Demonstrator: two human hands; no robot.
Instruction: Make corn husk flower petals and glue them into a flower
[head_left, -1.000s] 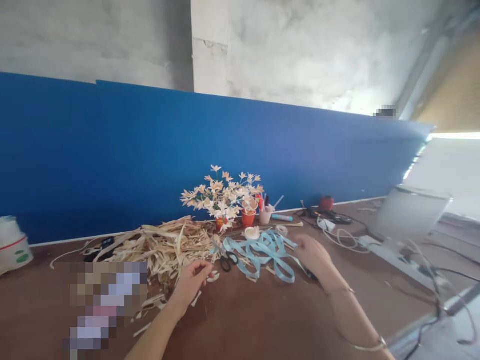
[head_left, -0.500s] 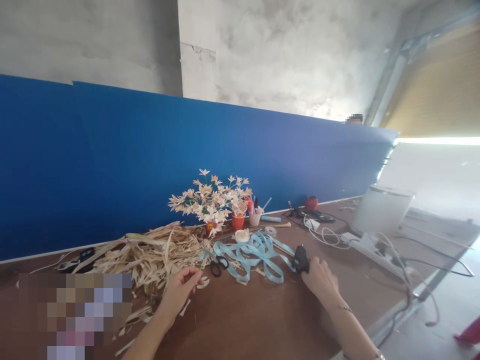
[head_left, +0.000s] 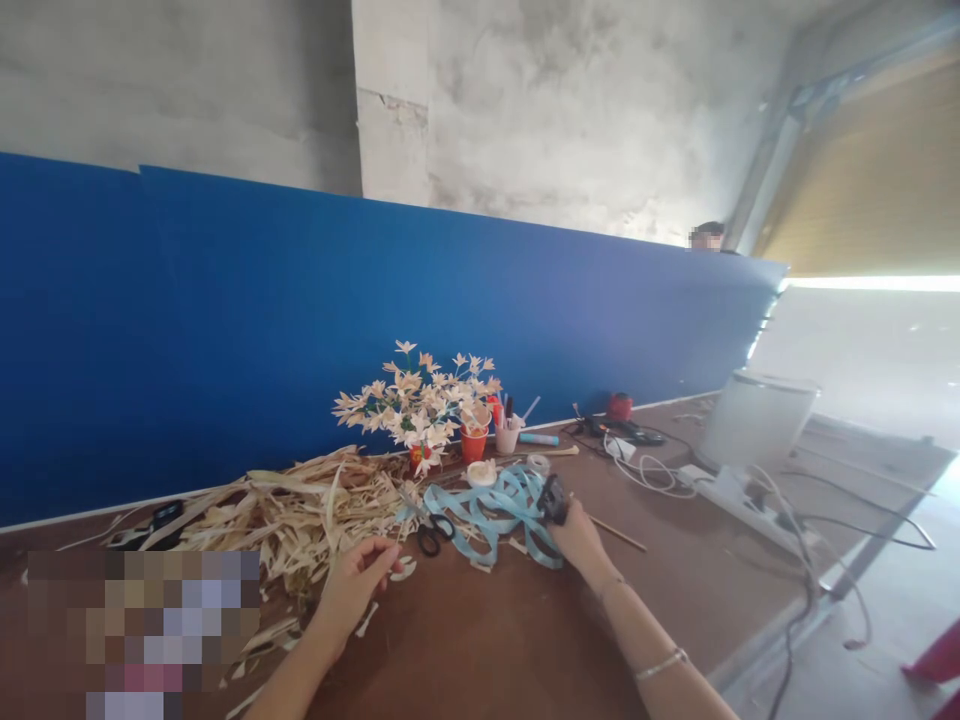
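Observation:
My right hand (head_left: 581, 540) is closed around a black glue gun (head_left: 556, 498), held over the loops of light blue ribbon (head_left: 499, 508). My left hand (head_left: 358, 583) rests on the brown table (head_left: 487, 640) with its fingers pinched on a small pale petal piece (head_left: 403, 568). Black-handled scissors (head_left: 430, 538) lie between my two hands. A heap of dried straw-coloured leaves (head_left: 300, 510) lies just beyond my left hand.
Handmade cream flowers (head_left: 416, 400) stand in orange cups (head_left: 473, 443) by the blue partition (head_left: 300, 320). Tape rolls (head_left: 482, 472), a pen cup, a thin wooden stick (head_left: 616, 533), white cables (head_left: 660, 470), a power strip (head_left: 739, 500) and a white bin (head_left: 757, 420) lie to the right.
My right hand has moved left with the glue gun, from the table's right side to over the blue ribbon. My left hand has stayed in place.

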